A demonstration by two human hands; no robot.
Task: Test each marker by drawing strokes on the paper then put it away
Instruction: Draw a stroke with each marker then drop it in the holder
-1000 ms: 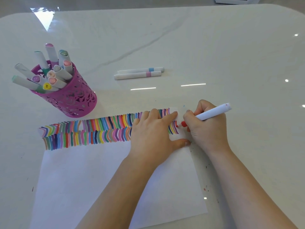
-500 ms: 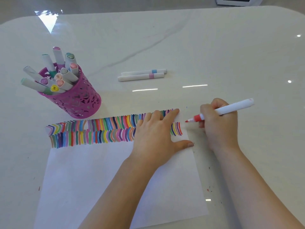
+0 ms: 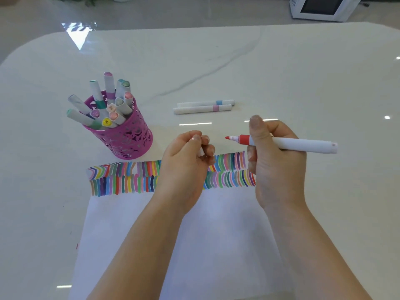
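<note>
My right hand [image 3: 275,167] grips a white marker with a red tip [image 3: 298,144], held level above the paper with the bare tip pointing left. My left hand [image 3: 186,163] is raised off the paper with its fingers curled round a small white cap [image 3: 201,150], a short gap from the tip. The white paper [image 3: 138,230] lies on the table and carries two rows of coloured strokes along its far edge. A pink perforated cup [image 3: 127,137] holding several capped markers stands to the left. Two capped white markers [image 3: 203,106] lie side by side beyond my hands.
The glossy white marble table [image 3: 303,83] extends far and right of the paper. A white appliance [image 3: 324,7] stands on the floor past the table's far right edge.
My right hand lifted the red marker off the paper and turned it level. My left hand left the paper, rose and curled round the cap. The camera tilted up.
</note>
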